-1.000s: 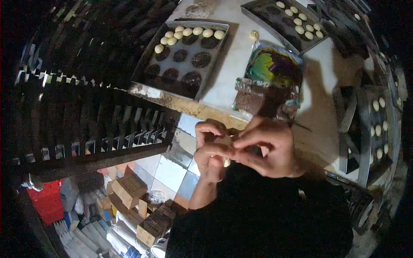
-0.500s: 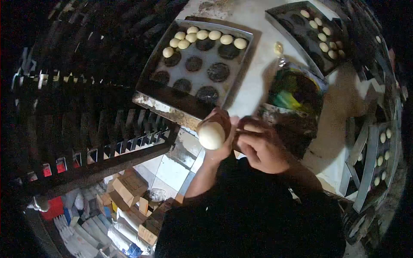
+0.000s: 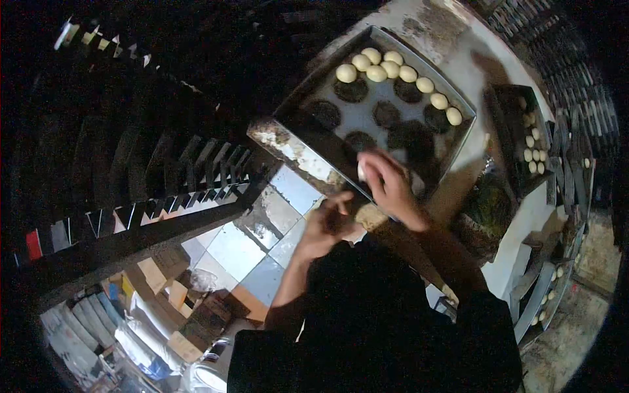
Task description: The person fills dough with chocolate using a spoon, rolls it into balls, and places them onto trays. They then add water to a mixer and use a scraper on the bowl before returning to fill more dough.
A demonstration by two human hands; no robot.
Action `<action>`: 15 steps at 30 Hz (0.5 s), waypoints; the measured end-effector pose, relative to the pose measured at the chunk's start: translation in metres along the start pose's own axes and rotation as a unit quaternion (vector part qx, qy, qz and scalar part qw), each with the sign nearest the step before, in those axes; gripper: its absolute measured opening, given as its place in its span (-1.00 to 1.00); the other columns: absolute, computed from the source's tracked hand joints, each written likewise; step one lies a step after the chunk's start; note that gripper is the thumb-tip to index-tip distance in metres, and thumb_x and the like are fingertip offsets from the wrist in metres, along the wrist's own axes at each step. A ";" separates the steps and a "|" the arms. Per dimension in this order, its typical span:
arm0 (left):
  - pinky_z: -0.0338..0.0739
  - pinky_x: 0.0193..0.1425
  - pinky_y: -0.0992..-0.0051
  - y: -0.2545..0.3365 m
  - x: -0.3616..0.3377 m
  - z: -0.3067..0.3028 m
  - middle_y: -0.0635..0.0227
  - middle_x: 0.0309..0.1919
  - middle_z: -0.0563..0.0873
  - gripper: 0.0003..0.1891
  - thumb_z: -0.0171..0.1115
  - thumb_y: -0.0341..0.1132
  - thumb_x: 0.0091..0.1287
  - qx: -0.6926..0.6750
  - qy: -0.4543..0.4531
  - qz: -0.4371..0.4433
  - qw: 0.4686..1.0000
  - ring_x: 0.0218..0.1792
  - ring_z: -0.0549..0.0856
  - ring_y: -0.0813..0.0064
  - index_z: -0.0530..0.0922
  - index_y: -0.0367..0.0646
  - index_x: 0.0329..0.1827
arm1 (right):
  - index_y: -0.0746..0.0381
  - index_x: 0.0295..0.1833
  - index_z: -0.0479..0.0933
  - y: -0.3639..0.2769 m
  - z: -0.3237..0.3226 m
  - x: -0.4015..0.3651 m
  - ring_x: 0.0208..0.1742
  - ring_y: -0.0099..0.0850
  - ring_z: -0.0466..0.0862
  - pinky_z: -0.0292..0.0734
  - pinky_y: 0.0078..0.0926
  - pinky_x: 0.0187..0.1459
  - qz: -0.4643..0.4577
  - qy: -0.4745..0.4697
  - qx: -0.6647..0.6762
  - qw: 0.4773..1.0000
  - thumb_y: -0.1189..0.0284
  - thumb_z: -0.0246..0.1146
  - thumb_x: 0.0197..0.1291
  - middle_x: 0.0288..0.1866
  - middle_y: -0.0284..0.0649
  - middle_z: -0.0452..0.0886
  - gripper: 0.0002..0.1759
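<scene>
A metal tray (image 3: 462, 145) with dark round marks holds several pale dough balls (image 3: 407, 73) along its far side. My right hand (image 3: 386, 183) reaches over the tray's near edge, fingers closed on a small pale piece (image 3: 362, 170), mostly hidden by the fingers. My left hand (image 3: 327, 226) is just outside the near edge, lower and to the left, its fingers apart and nothing seen in it. The large pale ball seen earlier does not show in either hand.
A second tray (image 3: 501, 124) with dough balls stands at the right, and another (image 3: 534, 304) lies lower right. A dark bag (image 3: 488, 206) is beside my right arm. Cardboard boxes (image 3: 160, 268) and tiled floor (image 3: 239, 252) show lower left.
The view has turned, so the tray appears further right. My hands have separated; the right has moved over the tray's near edge. The large ball at my left hand is no longer visible.
</scene>
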State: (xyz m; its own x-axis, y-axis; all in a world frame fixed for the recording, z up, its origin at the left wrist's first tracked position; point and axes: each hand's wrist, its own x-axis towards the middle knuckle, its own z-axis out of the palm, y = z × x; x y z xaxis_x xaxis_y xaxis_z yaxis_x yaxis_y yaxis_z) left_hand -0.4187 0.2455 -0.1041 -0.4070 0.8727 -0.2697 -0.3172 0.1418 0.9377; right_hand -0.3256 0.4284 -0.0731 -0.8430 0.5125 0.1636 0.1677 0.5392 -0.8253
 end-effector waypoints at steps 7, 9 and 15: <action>0.45 0.00 0.65 0.042 0.007 -0.092 0.54 -0.33 0.41 -0.71 0.20 -0.61 0.29 -0.024 0.261 0.131 0.956 -0.26 0.42 0.72 0.52 -0.24 0.07 | 0.33 0.48 0.08 0.059 0.021 0.038 0.49 0.08 0.09 0.06 -0.02 0.45 -0.085 -0.157 -0.380 0.908 0.53 0.18 0.21 0.50 0.10 0.05 -0.27; 0.45 -0.04 0.65 0.060 0.028 -0.082 0.51 -0.30 0.47 -0.73 0.19 -0.56 0.32 -0.020 0.280 0.137 0.950 -0.24 0.47 0.67 0.51 -0.28 0.08 | 0.30 0.43 0.21 0.054 0.015 0.036 0.48 0.09 0.14 0.10 -0.03 0.44 -0.102 -0.141 -0.337 0.925 0.45 0.17 0.20 0.50 0.09 0.09 -0.34; 0.49 -0.14 0.46 0.069 0.187 -0.017 0.36 -0.25 0.62 -0.70 0.25 -0.28 0.34 0.042 0.050 0.117 0.991 -0.29 0.56 0.51 0.57 -0.29 0.03 | 0.23 0.35 0.36 -0.013 -0.041 -0.011 0.41 0.01 0.31 0.32 -0.05 0.31 -0.047 0.122 -0.206 0.970 0.21 0.18 0.32 0.43 0.02 0.22 -0.44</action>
State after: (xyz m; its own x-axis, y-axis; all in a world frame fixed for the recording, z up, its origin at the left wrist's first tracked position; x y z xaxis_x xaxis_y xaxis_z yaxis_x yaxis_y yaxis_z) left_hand -0.5311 0.4102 -0.0938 -0.5454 0.8361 -0.0588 -0.1330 -0.0171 0.9910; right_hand -0.2981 0.4431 -0.0421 -0.7272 0.5642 0.3910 0.3283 0.7861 -0.5237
